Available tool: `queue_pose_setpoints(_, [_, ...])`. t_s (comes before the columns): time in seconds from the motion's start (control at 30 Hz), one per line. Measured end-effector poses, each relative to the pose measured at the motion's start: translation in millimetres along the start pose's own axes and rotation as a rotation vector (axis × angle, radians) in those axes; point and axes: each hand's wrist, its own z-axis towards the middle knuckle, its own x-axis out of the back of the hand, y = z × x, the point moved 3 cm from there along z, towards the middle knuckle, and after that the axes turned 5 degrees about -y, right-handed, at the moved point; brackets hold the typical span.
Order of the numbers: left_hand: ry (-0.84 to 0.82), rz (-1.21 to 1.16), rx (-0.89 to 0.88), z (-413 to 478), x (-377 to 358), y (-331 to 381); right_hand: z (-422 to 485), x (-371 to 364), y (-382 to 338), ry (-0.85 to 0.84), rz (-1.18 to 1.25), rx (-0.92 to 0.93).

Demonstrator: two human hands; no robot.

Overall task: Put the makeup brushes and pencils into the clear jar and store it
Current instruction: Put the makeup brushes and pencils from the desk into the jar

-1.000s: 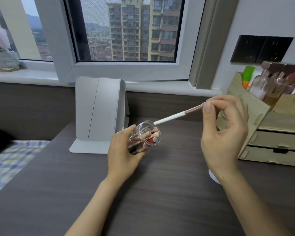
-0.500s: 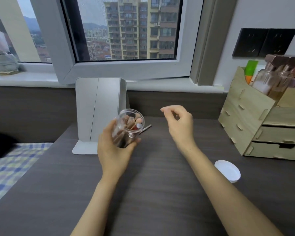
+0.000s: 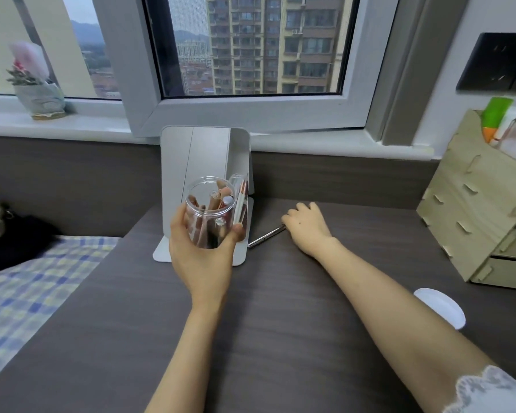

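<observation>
You had soft daylight from the window (image 3: 251,46), evenly bright, with faint shadows on the desk (image 3: 280,338). Wide-angle bending showed at the edges. Slight softness overall; the jar (image 3: 212,216) caught small glints, no harsh glare.

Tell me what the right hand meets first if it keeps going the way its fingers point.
The right hand points away across the desk, fingertips at the slim metallic pencil. Straight on, it likely meets the dark back panel under the window sill; depth is unclear.

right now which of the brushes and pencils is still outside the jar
The thin dark pencil lying flat on the desk at the right hand. The others stand inside the jar held by the left hand.
</observation>
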Motion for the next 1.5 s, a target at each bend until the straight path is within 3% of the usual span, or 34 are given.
queue_pose_setpoints(0.13, [-0.01, 0.025, -0.003, -0.9, -0.7, -1.2, -26.3, 9.7, 11.3, 0.119, -0.017, 0.115])
queue_pose_setpoints(0.17, [-0.013, 0.037, -0.01, -1.6, -1.5, -0.4, -35.9, 9.5, 15.0, 0.068, 0.043, 0.136])
queue_pose_setpoints(0.3, [-0.045, 0.091, -0.043, -5.3, -5.4, 1.5, -80.4, 26.1, 36.9, 0.091, 0.585, -0.119])
queue_pose_setpoints(0.4, [-0.11, 0.153, -0.095, -9.7, -12.1, 2.5, -122.0, 66.8, 54.9, 0.355, 1.032, -0.313])
queue_pose_setpoints(0.5, [-0.193, 0.244, -0.2, -20.3, -21.3, 12.5, -162.4, 115.7, 60.3, 0.597, 1.242, -0.349])
queue_pose_setpoints(0.7, [-0.402, 0.357, -0.404, -39.3, -36.6, 22.1, -192.1, 159.5, 38.7, 0.639, 0.881, -0.207])
queue_pose_setpoints(0.83, [-0.463, 0.309, -0.534, -52.8, -40.0, 29.3, -179.2, 151.8, 25.1, 0.574, 0.801, -0.185])
queue_pose_setpoints(1.0, [-0.55, 0.289, -0.579, -62.3, -44.3, 31.3, -163.6, 133.7, 10.0, 0.57, 0.964, -0.271])
queue_pose_setpoints(1.17, [-0.572, 0.264, -0.539, -63.1, -45.2, 31.8, -161.4, 126.7, 5.6, 0.661, 0.64, -0.194])
queue_pose_setpoints(1.3, [-0.541, 0.244, -0.471, -59.7, -44.4, 31.2, -177.5, 115.7, 26.6, 0.668, 0.793, -0.272])
queue_pose_setpoints(1.37, [-0.528, 0.252, -0.464, -58.0, -44.5, 29.6, -190.5, 98.7, 50.4, 0.534, 0.779, -0.424])
queue_pose_setpoints(1.5, [-0.517, 0.297, -0.469, -56.3, -44.8, 27.9, -221.5, 47.7, 85.8, -0.314, 0.509, -0.581])
